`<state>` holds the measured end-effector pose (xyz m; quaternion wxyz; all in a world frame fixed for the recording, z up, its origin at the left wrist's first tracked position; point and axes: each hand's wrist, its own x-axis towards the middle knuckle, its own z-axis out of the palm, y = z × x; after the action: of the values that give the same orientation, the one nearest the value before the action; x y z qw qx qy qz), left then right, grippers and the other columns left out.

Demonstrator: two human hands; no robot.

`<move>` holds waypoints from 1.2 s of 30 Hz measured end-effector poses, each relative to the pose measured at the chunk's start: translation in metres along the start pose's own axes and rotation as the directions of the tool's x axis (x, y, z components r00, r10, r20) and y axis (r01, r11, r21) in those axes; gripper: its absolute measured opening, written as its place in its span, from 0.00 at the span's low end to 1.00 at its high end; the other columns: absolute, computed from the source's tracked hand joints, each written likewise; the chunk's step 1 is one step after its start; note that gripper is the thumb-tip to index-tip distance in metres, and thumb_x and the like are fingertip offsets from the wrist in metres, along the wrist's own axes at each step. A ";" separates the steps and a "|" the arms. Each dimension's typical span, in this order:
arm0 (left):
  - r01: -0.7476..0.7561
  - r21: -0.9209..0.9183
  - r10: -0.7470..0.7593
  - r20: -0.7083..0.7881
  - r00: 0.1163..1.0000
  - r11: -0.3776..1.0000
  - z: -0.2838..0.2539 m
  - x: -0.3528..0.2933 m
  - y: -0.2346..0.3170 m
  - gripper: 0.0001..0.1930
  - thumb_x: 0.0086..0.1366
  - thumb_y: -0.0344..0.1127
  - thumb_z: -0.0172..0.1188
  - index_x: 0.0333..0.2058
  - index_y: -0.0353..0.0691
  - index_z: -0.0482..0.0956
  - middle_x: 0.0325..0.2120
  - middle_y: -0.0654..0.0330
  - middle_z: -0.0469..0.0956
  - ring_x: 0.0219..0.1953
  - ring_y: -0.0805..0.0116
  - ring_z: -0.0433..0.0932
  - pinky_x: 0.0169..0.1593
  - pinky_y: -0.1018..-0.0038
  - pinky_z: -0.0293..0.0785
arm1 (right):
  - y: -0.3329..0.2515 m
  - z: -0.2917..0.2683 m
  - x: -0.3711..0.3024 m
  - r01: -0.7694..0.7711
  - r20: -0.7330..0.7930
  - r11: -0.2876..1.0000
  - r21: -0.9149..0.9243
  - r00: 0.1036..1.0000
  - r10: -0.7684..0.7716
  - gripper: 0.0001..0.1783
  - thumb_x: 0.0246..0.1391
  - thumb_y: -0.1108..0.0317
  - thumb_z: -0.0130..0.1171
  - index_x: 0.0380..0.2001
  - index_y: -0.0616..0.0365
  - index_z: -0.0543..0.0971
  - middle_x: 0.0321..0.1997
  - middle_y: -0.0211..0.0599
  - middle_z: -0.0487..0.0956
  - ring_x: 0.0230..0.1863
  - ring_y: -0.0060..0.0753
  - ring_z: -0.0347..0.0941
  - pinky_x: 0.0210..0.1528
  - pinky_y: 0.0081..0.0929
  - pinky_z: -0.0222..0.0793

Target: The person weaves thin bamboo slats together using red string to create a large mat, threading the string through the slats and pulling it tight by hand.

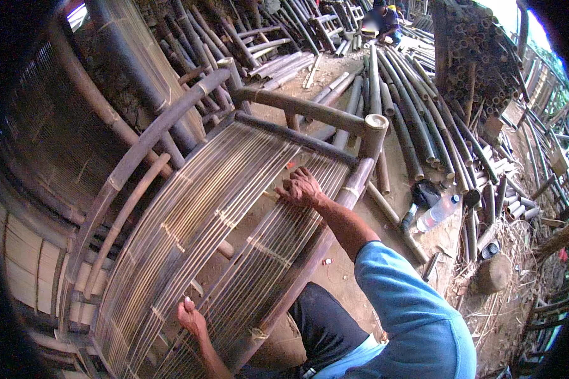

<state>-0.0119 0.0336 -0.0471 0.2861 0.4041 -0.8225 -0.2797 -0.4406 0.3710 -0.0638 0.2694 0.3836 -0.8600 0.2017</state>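
Note:
A dark bamboo bench (303, 265) lies across the view, its seat made of thin lengthwise bamboo strips (189, 196). An open gap splits the strips into two groups. My right hand (302, 188) rests at the far end of the gap, fingers curled over the strips on the near side and pinching a strip there. Close to the near left end, my left hand (193, 319) is closed beside the gap, thumb up; what its fingers hold is hidden. Pale ties (224, 218) cross the strips. Something small and orange-red (291, 165) shows just beyond my right hand.
Long bamboo poles (411, 126) lie on the ground beyond the bench, near a stack of cut bamboo (480, 63). A plastic bottle (439, 213) and a wooden stump (493, 275) are to the right. Another person (385, 25) is at the back.

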 end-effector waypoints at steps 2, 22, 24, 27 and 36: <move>-0.021 -0.045 0.017 -0.085 0.996 0.999 -0.010 0.008 -0.024 0.20 0.72 0.44 0.53 0.31 0.29 0.77 0.25 0.44 0.78 0.29 0.52 0.76 0.37 0.55 0.69 | -0.025 -0.002 0.012 -0.062 0.085 0.998 0.001 0.994 0.062 0.30 0.64 0.39 0.49 0.29 0.54 0.86 0.36 0.45 0.81 0.50 0.45 0.73 0.63 0.40 0.58; 0.001 -0.062 -0.004 -0.050 0.999 0.998 -0.006 0.008 -0.027 0.19 0.74 0.44 0.56 0.35 0.28 0.79 0.25 0.49 0.78 0.29 0.57 0.76 0.38 0.59 0.71 | -0.030 -0.017 0.017 -0.075 0.234 0.997 0.009 0.970 0.071 0.29 0.65 0.41 0.49 0.29 0.54 0.86 0.37 0.45 0.82 0.51 0.45 0.73 0.64 0.39 0.58; -0.006 -0.074 0.003 -0.052 0.999 0.997 -0.005 0.008 -0.030 0.19 0.74 0.43 0.56 0.35 0.28 0.78 0.26 0.47 0.79 0.28 0.56 0.75 0.37 0.59 0.71 | -0.028 -0.016 0.016 -0.067 0.215 0.998 0.006 0.974 0.064 0.29 0.64 0.41 0.49 0.29 0.54 0.86 0.38 0.45 0.82 0.51 0.45 0.73 0.64 0.39 0.58; -0.015 -0.029 0.014 -0.045 0.999 0.999 -0.005 0.009 -0.029 0.19 0.73 0.43 0.56 0.34 0.28 0.78 0.26 0.46 0.79 0.28 0.55 0.75 0.37 0.59 0.71 | -0.029 -0.016 0.016 -0.064 0.188 0.998 0.014 0.980 0.061 0.29 0.64 0.41 0.49 0.29 0.54 0.86 0.37 0.44 0.82 0.51 0.44 0.73 0.64 0.39 0.58; -0.064 0.032 0.065 -0.055 0.996 0.997 -0.004 0.006 -0.021 0.18 0.72 0.43 0.57 0.34 0.29 0.78 0.24 0.45 0.78 0.27 0.48 0.75 0.35 0.56 0.69 | -0.025 -0.012 0.016 -0.064 0.186 0.998 0.014 0.981 0.060 0.30 0.64 0.39 0.49 0.28 0.54 0.86 0.35 0.42 0.81 0.50 0.43 0.72 0.63 0.39 0.57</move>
<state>-0.0019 0.0170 -0.0571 0.3120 0.3894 -0.8309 -0.2463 -0.4267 0.3532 -0.0414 0.1776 0.3763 -0.8909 0.1820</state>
